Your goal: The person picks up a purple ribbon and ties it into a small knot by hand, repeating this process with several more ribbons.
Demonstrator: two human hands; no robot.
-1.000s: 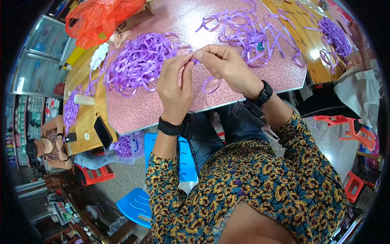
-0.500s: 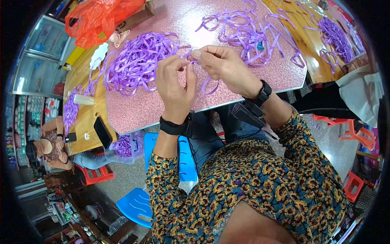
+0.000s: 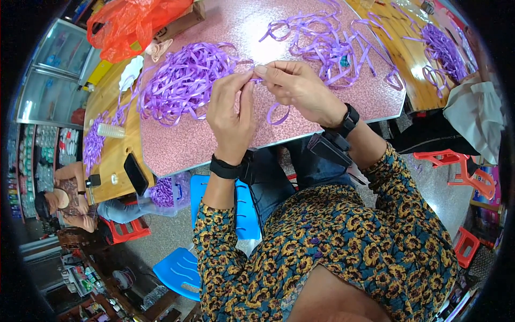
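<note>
Both hands meet over the pink speckled table (image 3: 185, 145), fingertips nearly touching. My left hand (image 3: 232, 110) is closed in a pinch on a narrow purple ribbon (image 3: 258, 80). From the other side my right hand (image 3: 300, 88) pinches the same ribbon between thumb and forefinger. A curl of ribbon (image 3: 278, 115) hangs onto the table below the right hand. Left of my hands lies a big tangled heap of purple ribbon (image 3: 182, 80). Looser ribbon strands (image 3: 327, 53) spread beyond my right hand. The fingers partly cover the pinched bit of ribbon.
A red plastic bag (image 3: 129, 27) sits at the far left. On the wooden table (image 3: 110, 188) are a black phone (image 3: 135, 174) and stacked clear cups (image 3: 111, 131). Another person (image 3: 67, 196) sits at left; a person's light sleeve (image 3: 475, 118) shows at right. Blue stools (image 3: 179, 271) stand below.
My left hand has tipped slightly to the right, and its thumb and forefinger have come together on the ribbon. My right hand has barely moved.
</note>
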